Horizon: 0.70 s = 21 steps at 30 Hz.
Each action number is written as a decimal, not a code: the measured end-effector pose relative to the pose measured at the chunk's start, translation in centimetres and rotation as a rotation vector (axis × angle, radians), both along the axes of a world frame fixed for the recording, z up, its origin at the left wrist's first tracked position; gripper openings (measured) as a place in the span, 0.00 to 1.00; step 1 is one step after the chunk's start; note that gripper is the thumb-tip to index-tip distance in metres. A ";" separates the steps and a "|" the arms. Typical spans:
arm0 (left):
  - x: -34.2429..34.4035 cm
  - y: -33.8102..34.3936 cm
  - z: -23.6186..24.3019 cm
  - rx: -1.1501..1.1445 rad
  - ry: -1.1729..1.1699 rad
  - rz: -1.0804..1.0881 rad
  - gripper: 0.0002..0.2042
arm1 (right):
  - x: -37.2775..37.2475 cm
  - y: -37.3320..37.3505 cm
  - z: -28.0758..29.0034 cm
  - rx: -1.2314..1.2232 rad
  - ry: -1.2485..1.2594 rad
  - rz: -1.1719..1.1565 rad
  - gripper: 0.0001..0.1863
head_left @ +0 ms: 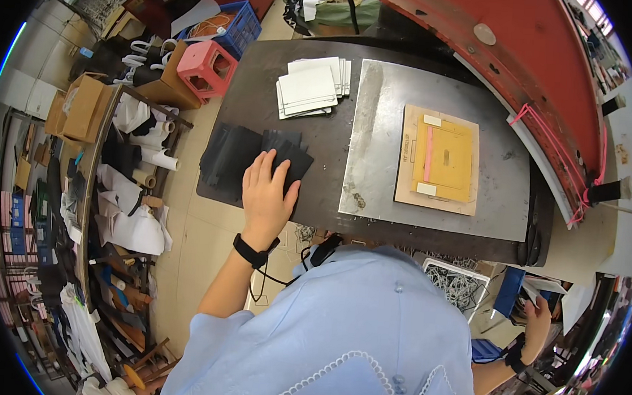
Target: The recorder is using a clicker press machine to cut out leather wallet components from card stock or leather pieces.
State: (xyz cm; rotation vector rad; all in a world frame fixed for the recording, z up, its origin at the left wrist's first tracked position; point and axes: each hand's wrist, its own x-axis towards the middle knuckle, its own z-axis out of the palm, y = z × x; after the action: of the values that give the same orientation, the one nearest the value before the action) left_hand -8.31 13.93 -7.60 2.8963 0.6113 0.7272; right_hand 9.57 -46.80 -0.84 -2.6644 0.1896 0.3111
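My left hand [267,194] lies flat with its fingers stretched out on a fanned pile of thin black sheets [226,156] at the left front of the dark worktable. Low on the right, beyond the table's edge, my right hand [538,321] reaches up beside some white sheets [548,284] and a blue folder-like piece [509,291]. Its fingers look apart; whether they touch a sheet is not plain. On a metal plate [381,143] rests a wooden board with a yellow inset panel [448,158], a pink strip and two white pads. Stacked white cards [306,92] sit behind the black sheets.
A red machine cover [534,59] with a pink cord leans over the table's right side. A white tray of tangled metal pieces [459,286] is below the front edge. Left of the table stand a pink stool [207,68], a blue crate [243,30] and a shelf with rolls.
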 end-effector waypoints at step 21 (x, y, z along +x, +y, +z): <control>12.3 10.9 5.4 -0.132 -0.023 -0.156 0.08 | 5.6 26.1 2.1 0.516 -0.145 0.821 0.09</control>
State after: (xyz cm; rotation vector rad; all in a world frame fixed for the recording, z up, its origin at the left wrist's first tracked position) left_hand 4.02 24.82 -2.16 2.7719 0.4077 0.6719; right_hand 15.16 -20.71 1.22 -2.1052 -0.9206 0.3489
